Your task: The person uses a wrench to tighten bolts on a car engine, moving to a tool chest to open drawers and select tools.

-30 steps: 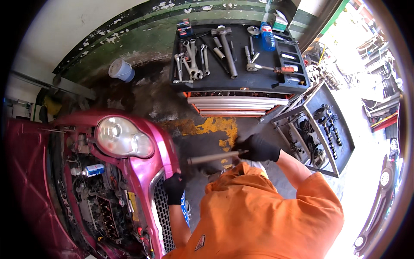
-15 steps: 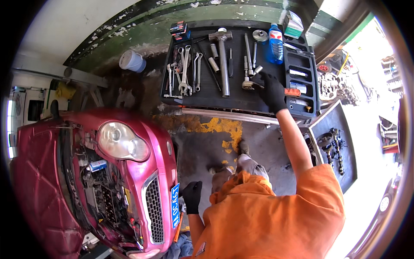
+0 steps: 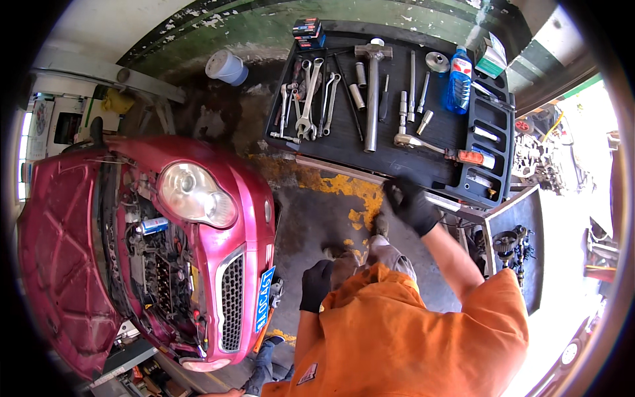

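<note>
My gloved right hand [image 3: 410, 206] is just below the front edge of the black tool tray [image 3: 440, 169], fingers curled; whether they hold anything is unclear. My gloved left hand [image 3: 317, 284] is curled in front of my body, right of the pink car's bumper [image 3: 248, 238]; its fingertips and any contents are hidden. On the tray lie combination wrenches [image 3: 311, 99], a long hammer [image 3: 373, 99], a ratchet [image 3: 423, 144] with an orange-tipped handle, sockets and extensions [image 3: 403, 112], a blue bottle [image 3: 459, 83] and small boxes [image 3: 307, 33].
The car's hood [image 3: 63, 258] is raised over its exposed engine [image 3: 165, 284]. A bucket [image 3: 226, 66] stands by the wall. A metal cart [image 3: 532, 258] holding engine parts is at right. Another person's legs [image 3: 261, 370] show low behind the bumper.
A second ago my right hand held a metal tube; it then reached onto the tray and has now drawn back below its edge, without that tube visible. My left hand left the grille.
</note>
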Demonstrator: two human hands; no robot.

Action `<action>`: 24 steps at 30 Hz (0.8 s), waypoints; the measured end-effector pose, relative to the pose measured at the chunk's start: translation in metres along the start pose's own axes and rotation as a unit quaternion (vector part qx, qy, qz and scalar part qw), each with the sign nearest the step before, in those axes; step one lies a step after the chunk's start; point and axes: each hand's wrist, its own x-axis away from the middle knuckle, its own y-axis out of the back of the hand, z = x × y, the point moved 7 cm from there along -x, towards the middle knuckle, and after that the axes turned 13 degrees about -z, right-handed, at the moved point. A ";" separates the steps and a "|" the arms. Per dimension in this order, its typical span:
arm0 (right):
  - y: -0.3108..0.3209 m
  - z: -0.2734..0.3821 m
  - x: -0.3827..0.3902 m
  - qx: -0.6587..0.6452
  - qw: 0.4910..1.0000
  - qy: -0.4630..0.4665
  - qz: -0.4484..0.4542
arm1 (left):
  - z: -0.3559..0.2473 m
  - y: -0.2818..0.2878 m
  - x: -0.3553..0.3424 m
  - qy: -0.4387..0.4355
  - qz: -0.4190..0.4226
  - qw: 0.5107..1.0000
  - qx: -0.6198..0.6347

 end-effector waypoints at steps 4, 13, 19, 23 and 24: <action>-0.072 -0.111 0.151 -0.273 0.796 -0.540 0.013 | 0.000 -0.002 0.016 -0.073 0.014 0.997 0.002; 0.080 -0.167 0.119 0.363 0.876 -0.316 -0.031 | 0.004 0.016 -0.013 -0.031 0.022 0.998 -0.058; 0.064 -0.177 0.133 0.217 0.916 -0.263 -0.212 | 0.018 0.016 -0.014 -0.006 0.001 0.998 -0.068; 0.028 -0.145 0.108 0.487 0.866 -0.114 -0.002 | 0.003 -0.006 -0.029 -0.059 0.039 0.995 -0.074; 0.039 -0.139 0.107 0.405 0.889 -0.211 -0.028 | -0.007 -0.010 -0.032 -0.085 0.065 0.991 -0.081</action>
